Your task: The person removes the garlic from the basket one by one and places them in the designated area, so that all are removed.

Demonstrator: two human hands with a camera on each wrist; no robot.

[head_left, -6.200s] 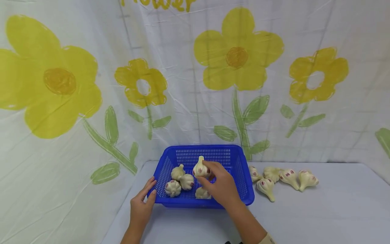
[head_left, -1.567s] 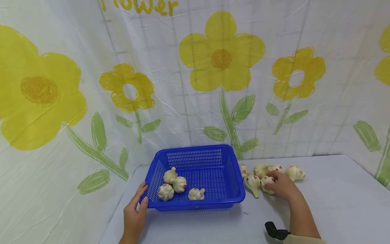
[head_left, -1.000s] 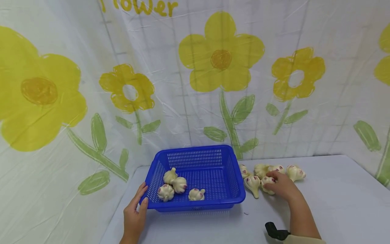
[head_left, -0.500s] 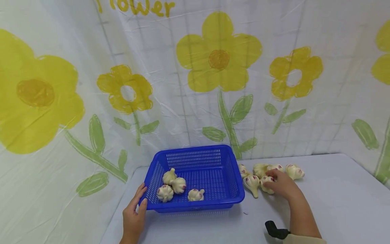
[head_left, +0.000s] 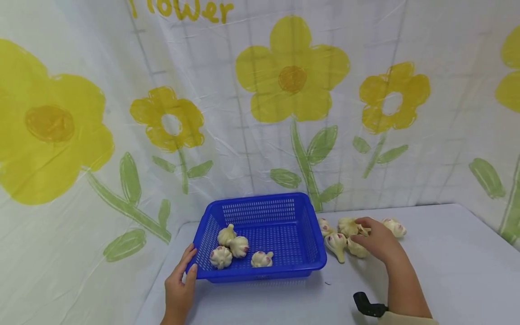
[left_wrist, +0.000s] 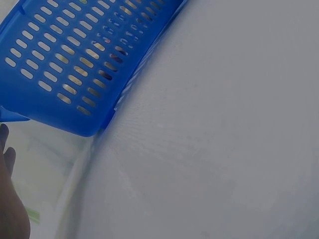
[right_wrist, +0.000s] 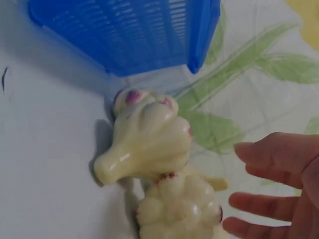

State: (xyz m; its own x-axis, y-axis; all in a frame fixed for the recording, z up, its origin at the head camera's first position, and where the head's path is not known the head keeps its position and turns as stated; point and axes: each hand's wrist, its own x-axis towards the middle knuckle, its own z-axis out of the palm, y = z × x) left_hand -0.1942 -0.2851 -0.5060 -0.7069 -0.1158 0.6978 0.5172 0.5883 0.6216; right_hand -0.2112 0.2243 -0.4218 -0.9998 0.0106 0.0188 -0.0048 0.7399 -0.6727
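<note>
In the head view, the left hand (head_left: pixel 178 286) rests fingertips and thumb on the left rim of a blue plastic basket (head_left: pixel 260 274). Its fingers show at the left edge of the left wrist view. The right hand (head_left: pixel 379 241) hovers just right of a garlic bulb (head_left: pixel 357 248) on the table, thumb and fingers apart. The right wrist view shows that hand (right_wrist: pixel 279 184) with extended fingers and nothing between them, beside a pale garlic bulb (right_wrist: pixel 179 206). Inside the basket lie several garlic bulbs, a group at the left and one bulb (head_left: pixel 262 259) near the front.
More garlic bulbs lie right of the basket, among them one bulb (head_left: pixel 336 243) with its stalk toward the front and another bulb (head_left: pixel 393 228) behind the right hand. A white curtain (head_left: pixel 243 149) painted with yellow flowers hangs behind the white table (head_left: pixel 447 271).
The bulb held above the basket earlier now lies among those on the right. The right hand has just let go of it and lifted slightly; its purple marks no longer show. Left hand stays.
</note>
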